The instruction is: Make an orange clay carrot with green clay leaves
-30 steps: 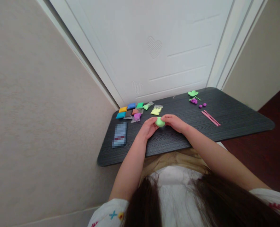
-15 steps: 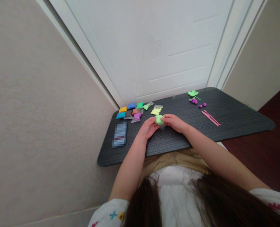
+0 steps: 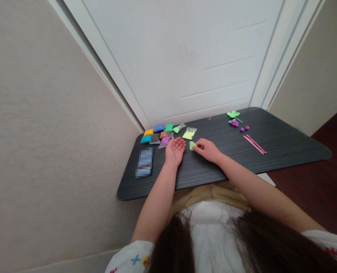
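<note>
One green piece (image 3: 191,145) sits pinched, partly hidden, in the right grip (image 3: 209,150); left grip (image 3: 174,152) released.

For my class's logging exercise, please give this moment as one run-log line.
left hand: open, palm up | right hand: pinching light-green piece | farther right: two pink sticks

light-green piece (image 3: 191,145) | smooth, plain | partly hidden | we pinch its right side in our right hand (image 3: 210,150), apart from our left hand (image 3: 175,151)

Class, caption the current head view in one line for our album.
A green piece in the right hand, the left hand open palm up, at a dark table with coloured packets.
</note>
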A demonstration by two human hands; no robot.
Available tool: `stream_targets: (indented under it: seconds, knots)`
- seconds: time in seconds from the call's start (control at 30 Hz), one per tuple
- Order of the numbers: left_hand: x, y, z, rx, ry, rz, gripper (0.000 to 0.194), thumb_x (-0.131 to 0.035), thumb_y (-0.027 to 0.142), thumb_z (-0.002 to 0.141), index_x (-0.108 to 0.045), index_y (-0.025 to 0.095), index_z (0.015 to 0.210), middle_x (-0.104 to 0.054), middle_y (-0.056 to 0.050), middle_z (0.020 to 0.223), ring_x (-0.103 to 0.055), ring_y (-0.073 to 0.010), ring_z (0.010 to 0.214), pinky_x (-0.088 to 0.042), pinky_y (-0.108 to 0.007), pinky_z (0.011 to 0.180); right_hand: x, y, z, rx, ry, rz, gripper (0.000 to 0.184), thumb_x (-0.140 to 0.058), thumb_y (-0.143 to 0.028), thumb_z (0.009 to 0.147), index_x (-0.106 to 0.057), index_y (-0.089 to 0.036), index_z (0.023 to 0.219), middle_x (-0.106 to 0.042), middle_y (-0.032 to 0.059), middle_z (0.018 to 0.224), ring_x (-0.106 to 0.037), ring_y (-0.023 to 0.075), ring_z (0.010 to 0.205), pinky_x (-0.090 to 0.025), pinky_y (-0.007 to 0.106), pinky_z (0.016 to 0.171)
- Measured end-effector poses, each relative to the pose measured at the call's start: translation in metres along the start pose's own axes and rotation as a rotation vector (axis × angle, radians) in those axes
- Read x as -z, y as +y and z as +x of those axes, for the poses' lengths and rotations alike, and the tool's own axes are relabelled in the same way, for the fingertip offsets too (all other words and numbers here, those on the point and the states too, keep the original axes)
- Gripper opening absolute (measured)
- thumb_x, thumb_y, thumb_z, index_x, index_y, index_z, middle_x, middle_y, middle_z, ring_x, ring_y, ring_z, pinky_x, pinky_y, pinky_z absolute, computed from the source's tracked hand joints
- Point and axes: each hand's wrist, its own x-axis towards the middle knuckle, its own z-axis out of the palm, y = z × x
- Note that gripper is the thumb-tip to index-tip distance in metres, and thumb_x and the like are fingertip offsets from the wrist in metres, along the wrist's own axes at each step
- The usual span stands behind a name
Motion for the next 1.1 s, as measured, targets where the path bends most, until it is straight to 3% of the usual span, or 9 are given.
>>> stream_targets:
  seconds: [0.1,0.23,0.33,0.5,0.67,0.9,1.1]
  knots:
    - [0.000,-0.003,0.000,-0.027,0.015,0.068,0.023,-0.054,0.035,0.070,-0.060,0.014,0.078,-0.061,-0.004,0.073,-0.058,-0.0115,0.070,-0.044,-0.026,0.072,-0.001,0.000,0.000,-0.023,-0.047,0.011,0.029,-0.051,-0.045,0.072,-0.056,-0.018,0.061,-0.050,-0.0011,0.061,-0.041,0.0115,0.060,-0.030,0.027,0.060]
    - [-0.007,-0.011,-0.005,-0.147,-0.080,0.322,0.022,-0.063,0.025,0.063,-0.062,0.018,0.083,-0.062,-0.001,0.078,-0.056,-0.0101,0.071,-0.041,-0.023,0.068,0.001,0.005,0.004,-0.176,-0.026,0.299,0.032,-0.051,-0.049,0.070,-0.058,-0.018,0.067,-0.051,-0.0022,0.060,-0.040,0.0098,0.056,-0.030,0.025,0.056]
    - [-0.013,-0.015,-0.011,-0.217,-0.156,0.482,0.026,-0.067,0.017,0.057,-0.065,0.019,0.083,-0.063,-0.002,0.089,-0.055,-0.0114,0.080,-0.039,-0.024,0.076,0.002,0.008,0.007,-0.273,0.018,0.484,0.032,-0.055,-0.049,0.068,-0.060,-0.017,0.071,-0.054,-0.0015,0.063,-0.041,0.0092,0.056,-0.032,0.024,0.056]
    - [-0.018,-0.013,-0.018,-0.333,-0.209,0.552,0.023,-0.068,0.009,0.054,-0.068,0.020,0.074,-0.061,-0.002,0.096,-0.050,-0.0142,0.099,-0.030,-0.026,0.093,0.003,0.006,0.007,-0.388,-0.033,0.726,0.029,-0.060,-0.045,0.066,-0.060,-0.017,0.072,-0.056,-0.0004,0.065,-0.045,0.0085,0.056,-0.033,0.023,0.055]
    - [-0.015,-0.014,-0.013,-0.335,-0.177,0.557,0.022,-0.067,0.011,0.055,-0.068,0.021,0.074,-0.062,-0.001,0.092,-0.052,-0.0139,0.096,-0.032,-0.025,0.090,0.004,0.000,0.006,-0.414,-0.078,0.817,0.028,-0.059,-0.045,0.068,-0.061,-0.018,0.075,-0.061,0.0011,0.073,-0.050,0.0099,0.064,-0.036,0.023,0.059]
    - [-0.007,-0.017,-0.004,-0.216,-0.081,0.417,0.019,-0.066,0.025,0.061,-0.065,0.018,0.078,-0.062,0.000,0.081,-0.054,-0.0090,0.072,-0.038,-0.021,0.065,0.004,-0.008,0.004,-0.388,-0.155,0.802,0.030,-0.053,-0.046,0.073,-0.063,-0.020,0.084,-0.063,0.0038,0.091,-0.053,0.0119,0.075,-0.039,0.022,0.061]
    - [-0.011,-0.013,-0.009,-0.106,-0.149,0.325,0.024,-0.065,0.026,0.063,-0.063,0.018,0.085,-0.063,-0.001,0.086,-0.055,-0.0089,0.074,-0.038,-0.021,0.063,0.005,-0.010,0.003,-0.396,-0.200,0.818,0.028,-0.056,-0.043,0.071,-0.062,-0.022,0.090,-0.061,0.0022,0.090,-0.051,0.0096,0.066,-0.039,0.022,0.059]
